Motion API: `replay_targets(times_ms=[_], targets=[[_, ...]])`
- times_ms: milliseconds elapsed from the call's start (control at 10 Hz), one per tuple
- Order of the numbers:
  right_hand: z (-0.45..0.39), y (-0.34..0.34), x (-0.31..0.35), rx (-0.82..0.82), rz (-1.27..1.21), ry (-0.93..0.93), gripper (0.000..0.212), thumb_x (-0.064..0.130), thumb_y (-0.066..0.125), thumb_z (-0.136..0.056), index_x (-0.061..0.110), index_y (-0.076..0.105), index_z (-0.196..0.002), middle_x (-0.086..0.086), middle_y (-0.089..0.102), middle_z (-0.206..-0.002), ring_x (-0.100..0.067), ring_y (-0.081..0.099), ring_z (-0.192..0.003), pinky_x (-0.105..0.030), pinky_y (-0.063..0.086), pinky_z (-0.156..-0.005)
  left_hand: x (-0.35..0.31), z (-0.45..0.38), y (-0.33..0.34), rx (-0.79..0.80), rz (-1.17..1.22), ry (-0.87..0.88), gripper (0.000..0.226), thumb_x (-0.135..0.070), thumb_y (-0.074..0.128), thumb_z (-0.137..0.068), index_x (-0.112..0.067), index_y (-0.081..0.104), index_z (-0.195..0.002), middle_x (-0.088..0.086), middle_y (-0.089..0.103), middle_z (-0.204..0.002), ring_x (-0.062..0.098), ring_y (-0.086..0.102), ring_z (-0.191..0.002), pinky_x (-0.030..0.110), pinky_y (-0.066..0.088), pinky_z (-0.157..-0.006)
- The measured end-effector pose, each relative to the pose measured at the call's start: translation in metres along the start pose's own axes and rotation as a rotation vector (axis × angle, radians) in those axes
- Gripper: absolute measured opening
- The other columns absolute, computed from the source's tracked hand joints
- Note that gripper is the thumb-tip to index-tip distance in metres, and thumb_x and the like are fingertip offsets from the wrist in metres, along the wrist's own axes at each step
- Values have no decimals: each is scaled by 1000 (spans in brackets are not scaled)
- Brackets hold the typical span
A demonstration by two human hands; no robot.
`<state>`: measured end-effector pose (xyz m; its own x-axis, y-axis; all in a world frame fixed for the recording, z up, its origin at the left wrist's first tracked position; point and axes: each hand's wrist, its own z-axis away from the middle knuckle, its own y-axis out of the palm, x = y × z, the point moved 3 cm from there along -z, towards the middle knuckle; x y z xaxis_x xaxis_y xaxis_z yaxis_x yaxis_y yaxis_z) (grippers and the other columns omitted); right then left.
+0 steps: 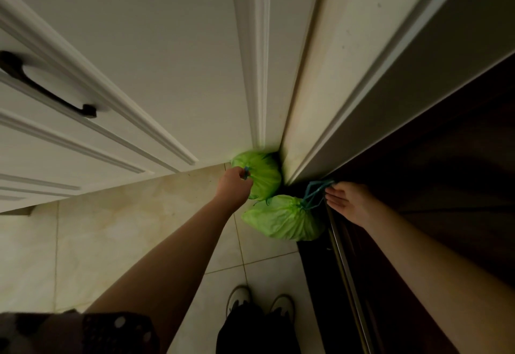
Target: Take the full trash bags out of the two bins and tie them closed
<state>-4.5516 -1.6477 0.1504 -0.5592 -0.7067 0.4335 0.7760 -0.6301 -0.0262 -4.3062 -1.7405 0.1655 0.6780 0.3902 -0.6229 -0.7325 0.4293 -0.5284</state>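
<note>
- Pale floor tiles [117, 228] ran into a corner between a white panelled door [156, 55] and a dark cabinet [434, 186].
- Two green bags sat on the floor there, both cinched: the far bag [263, 176] in the corner, the near bag [281, 221] just before it.
- Left hand [232, 186] pinched the far bag's blue drawstring.
- Right hand [349, 203] had its fingers [333, 194] spread loosely, touching the near bag's drawstring loop [316, 192].
- Tying looked nearly finished; next, probably, a last tightening tug.
</note>
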Motion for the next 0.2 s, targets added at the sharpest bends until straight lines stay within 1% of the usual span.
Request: replay_targets(times_ms=[100, 200], targets=[[5, -2, -2, -7, -2, 8, 19, 7, 42, -97, 5, 52, -81, -15, 61, -108, -28, 52, -110, -39, 41, -98, -1, 7, -3, -12, -46, 2, 35, -9, 58, -86, -3, 62, -120, 16, 65, -118, 31, 60, -109, 37, 47, -91], [13, -3, -5, 3, -12, 0, 18, 6, 42, -97, 5, 53, -83, -17, 61, -113, -32, 50, -123, -40, 40, -101, -1, 16, -9, -84, -40, 11, 41, -9, 58, -87, -6, 56, -127, 13, 56, -131, 29, 54, -119, 34, 41, -98]])
